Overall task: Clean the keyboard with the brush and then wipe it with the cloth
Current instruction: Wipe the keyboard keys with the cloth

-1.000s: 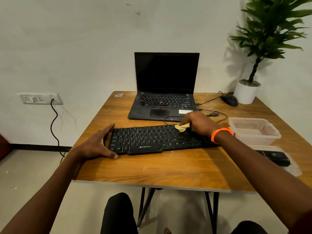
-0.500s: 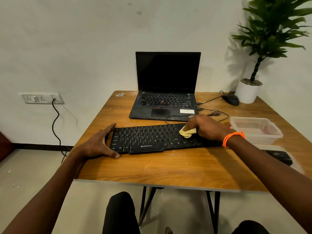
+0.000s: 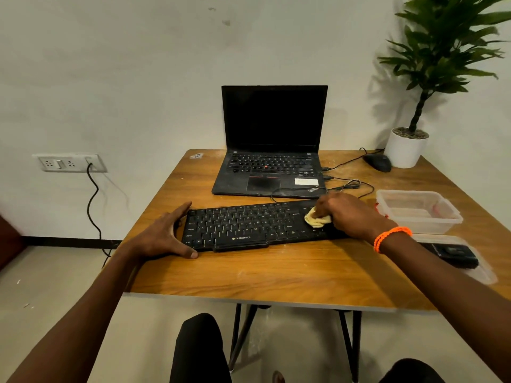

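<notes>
Pressing a bunched yellow cloth [image 3: 317, 220] onto the right end of the black keyboard [image 3: 249, 226], the right hand [image 3: 349, 215] has its fingers clenched around it. Fingers spread and released, the left hand [image 3: 163, 235] braces the keyboard's left edge on the wooden table [image 3: 276, 275], just before a laptop [image 3: 272, 150].

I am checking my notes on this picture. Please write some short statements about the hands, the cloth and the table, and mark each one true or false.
1. The right hand presses a yellow cloth on the keyboard. True.
2. The left hand holds a brush. False: it holds nothing and steadies the keyboard's left end.
3. The laptop screen is dark. True.
4. The plastic container stands left of the keyboard. False: it stands to the right.
5. The potted plant stands on the floor. False: it stands on the table.
</notes>
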